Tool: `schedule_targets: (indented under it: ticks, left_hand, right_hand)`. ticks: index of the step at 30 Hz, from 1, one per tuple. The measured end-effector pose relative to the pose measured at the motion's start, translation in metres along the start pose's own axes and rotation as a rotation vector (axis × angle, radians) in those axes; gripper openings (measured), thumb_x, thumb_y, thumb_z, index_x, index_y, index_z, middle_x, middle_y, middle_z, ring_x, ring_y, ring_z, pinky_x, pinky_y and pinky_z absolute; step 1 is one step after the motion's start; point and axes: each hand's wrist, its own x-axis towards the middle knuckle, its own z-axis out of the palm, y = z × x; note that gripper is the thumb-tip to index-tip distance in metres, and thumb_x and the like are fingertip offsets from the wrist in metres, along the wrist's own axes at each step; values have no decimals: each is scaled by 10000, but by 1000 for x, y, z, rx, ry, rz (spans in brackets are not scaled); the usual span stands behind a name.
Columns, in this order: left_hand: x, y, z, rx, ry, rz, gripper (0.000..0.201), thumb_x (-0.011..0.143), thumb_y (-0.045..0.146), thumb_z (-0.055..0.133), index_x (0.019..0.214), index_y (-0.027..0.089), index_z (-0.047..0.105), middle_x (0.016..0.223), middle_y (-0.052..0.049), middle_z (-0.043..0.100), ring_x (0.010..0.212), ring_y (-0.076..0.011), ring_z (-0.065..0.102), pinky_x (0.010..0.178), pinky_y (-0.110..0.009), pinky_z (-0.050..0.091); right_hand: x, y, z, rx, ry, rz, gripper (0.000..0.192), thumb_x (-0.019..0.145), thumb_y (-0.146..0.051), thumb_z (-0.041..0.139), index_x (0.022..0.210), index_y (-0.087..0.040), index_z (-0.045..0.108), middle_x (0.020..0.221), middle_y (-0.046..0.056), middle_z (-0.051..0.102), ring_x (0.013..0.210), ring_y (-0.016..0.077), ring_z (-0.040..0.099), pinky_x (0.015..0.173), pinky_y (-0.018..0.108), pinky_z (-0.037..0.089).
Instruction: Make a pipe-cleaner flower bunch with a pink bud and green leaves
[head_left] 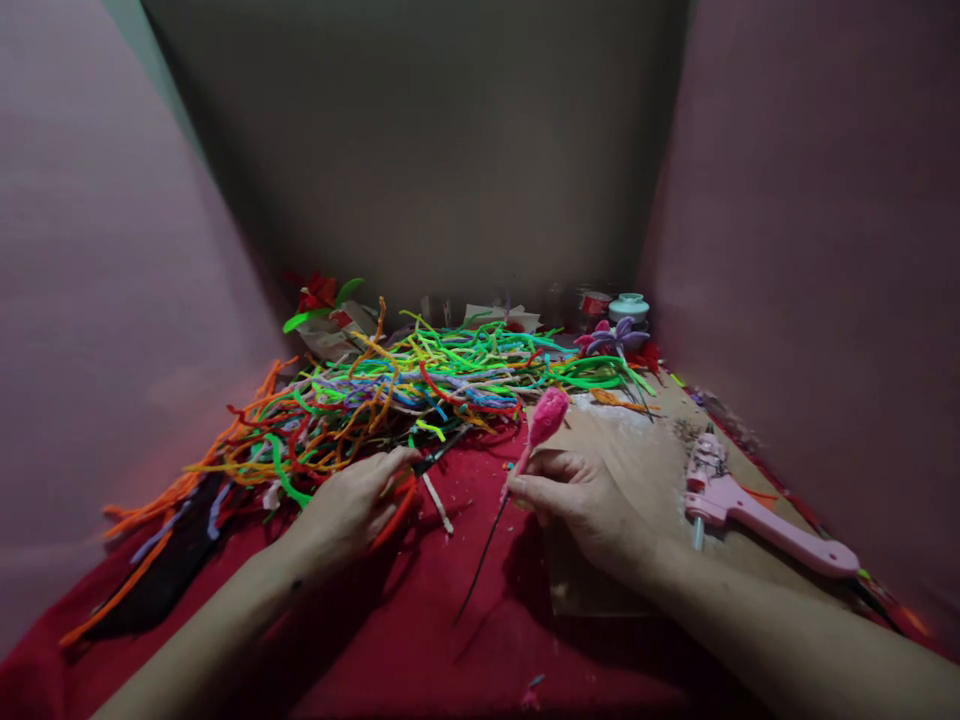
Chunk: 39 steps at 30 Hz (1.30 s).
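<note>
My right hand (577, 500) pinches a thin dark stem topped by a fuzzy pink bud (547, 415), held tilted over the red cloth (450, 640). My left hand (352, 505) rests on red-handled scissors (420, 470) at the near edge of a big heap of coloured pipe cleaners (390, 390); its fingers curl around the red handles, and the dark blades point toward the pile.
A pink glue gun (750, 505) lies on a brown cardboard sheet (645, 460) to the right. At the back stand a purple pipe-cleaner flower (615, 338), a small white jar (628, 306) and a red flower (319, 292). Pinkish walls close in on both sides.
</note>
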Motion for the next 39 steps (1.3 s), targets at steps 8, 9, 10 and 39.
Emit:
schedule_targets:
  ticks: [8, 9, 10, 39]
  left_hand:
    - [6, 35, -20, 363, 209, 75, 462, 838, 117, 318, 1291, 144, 403, 960, -105, 554, 839, -206, 544, 722, -314, 452]
    - [8, 40, -22, 408, 214, 101, 484, 830, 99, 326, 1309, 142, 382, 950, -102, 551, 830, -207, 536, 718, -316, 448]
    - [9, 45, -25, 447, 218, 124, 500, 823, 86, 337, 1319, 139, 368, 939, -100, 548, 820, -208, 529, 711, -318, 445]
    - [19, 76, -49, 610, 249, 209, 462, 807, 73, 419, 1267, 99, 441, 853, -94, 571, 778, -229, 545, 667, -340, 465]
  right_hand:
    - [1, 6, 0, -37, 0, 4, 203, 690, -316, 640, 581, -151, 595, 504, -43, 442, 497, 78, 358, 485, 246, 265]
    - [1, 5, 0, -44, 5, -2, 197, 695, -310, 634, 584, -151, 599, 507, -42, 448, 499, 78, 358, 488, 246, 268]
    - [0, 5, 0, -53, 9, -11, 183, 698, -298, 629, 592, -150, 608, 512, -41, 457, 504, 79, 361, 493, 245, 273]
    - [0, 9, 0, -204, 10, -181, 109, 711, -204, 583, 642, -167, 658, 622, 2, 603, 619, 126, 511, 621, 268, 398]
